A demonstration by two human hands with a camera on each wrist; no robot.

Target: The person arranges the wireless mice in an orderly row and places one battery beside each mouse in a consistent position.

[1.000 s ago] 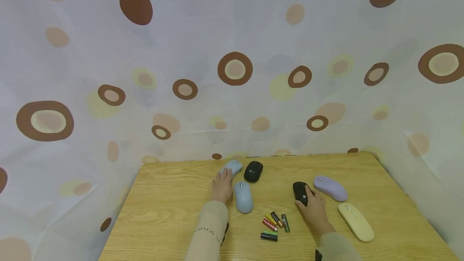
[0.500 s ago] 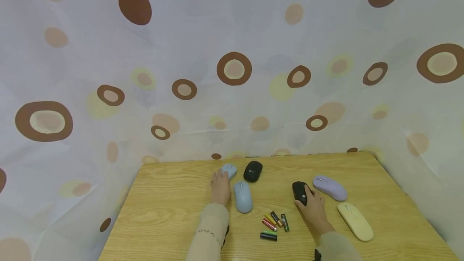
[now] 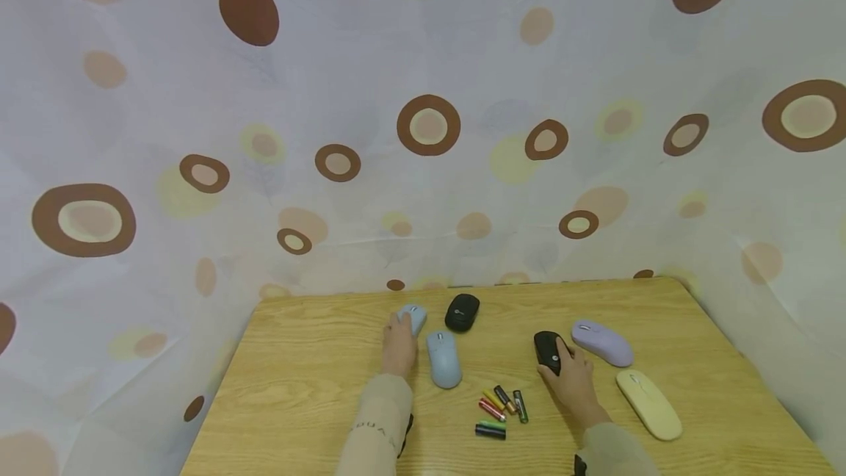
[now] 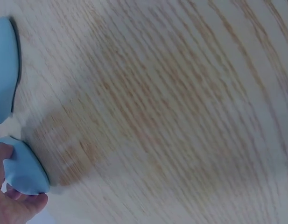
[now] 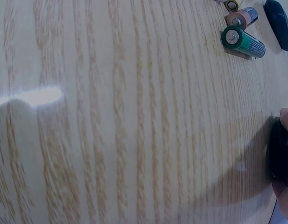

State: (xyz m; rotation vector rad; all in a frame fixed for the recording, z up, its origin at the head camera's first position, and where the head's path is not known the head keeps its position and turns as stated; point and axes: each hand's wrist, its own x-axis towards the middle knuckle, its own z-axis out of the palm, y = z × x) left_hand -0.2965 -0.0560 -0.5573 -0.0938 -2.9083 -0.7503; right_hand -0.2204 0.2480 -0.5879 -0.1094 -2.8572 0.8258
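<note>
Since the earlier frames, the farther blue mouse [image 3: 413,316] has slid leftward and a little away from the far edge of the tabletop [image 3: 297,373]. The grip of the left hand [image 3: 399,347] is clamped on it, thumb and fingers at opposite sides; the right hand [image 3: 573,380] clasps a black mouse [image 3: 547,351] right of centre. Shifting the blue mouse seems the step in hand; the next move probably calls for steadying it flat before loosening the fingers.

Just right of the left hand lies the nearer blue mouse [image 3: 444,360]; a second black mouse [image 3: 462,312] sits near the far edge. Batteries [image 3: 490,433] lie between the hands. Toward the right edge are a lilac mouse [image 3: 602,342] and a yellow mouse [image 3: 649,404].

Counted: six mice, namely two blue, two black, one lilac, one yellow; at least six batteries, the red hard to separate.
</note>
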